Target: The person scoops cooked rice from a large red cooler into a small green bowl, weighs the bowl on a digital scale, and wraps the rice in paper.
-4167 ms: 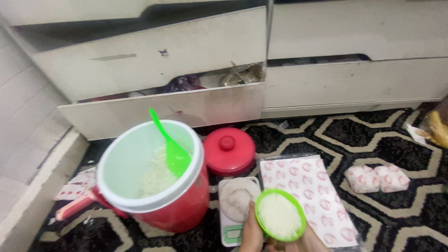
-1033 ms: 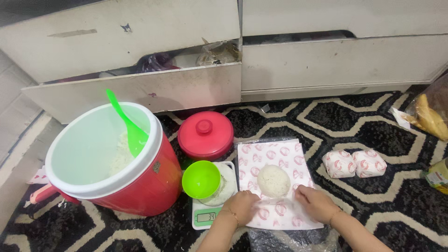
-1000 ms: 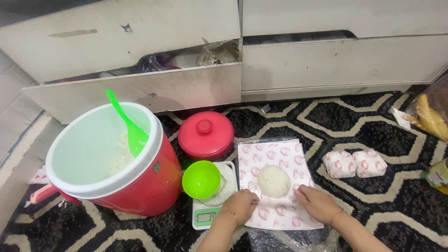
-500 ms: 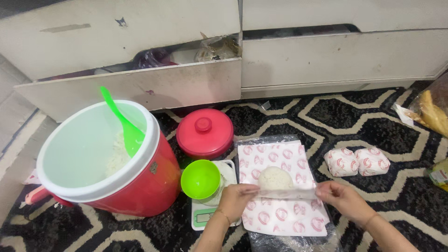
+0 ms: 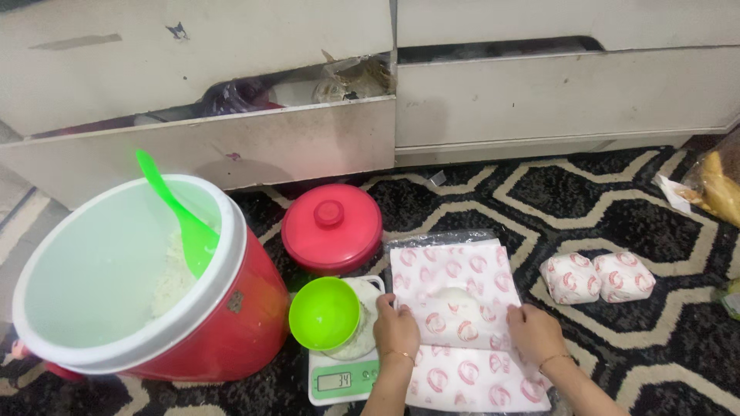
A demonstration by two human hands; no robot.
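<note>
My left hand (image 5: 397, 325) and my right hand (image 5: 533, 331) press flat on a white wrapping paper with red print (image 5: 447, 270), folded over a mound of rice that now lies hidden under it. The paper lies on a stack of the same sheets on the patterned rug. Just left of my left hand, an empty green bowl (image 5: 324, 312) sits on a small white kitchen scale (image 5: 343, 379). A red lid (image 5: 331, 226) lies behind the bowl.
A big red rice container (image 5: 223, 323) with a white liner holds rice and a green paddle (image 5: 179, 212) at left. Two wrapped rice parcels (image 5: 597, 277) lie at right. White drawers (image 5: 539, 92) stand behind, one partly open. A bag of food (image 5: 721, 189) is at far right.
The rice was tipped from the green bowl onto the paper, and the bowl went onto the scale. Both hands then folded the paper's near edge up over the rice mound, covering it.
</note>
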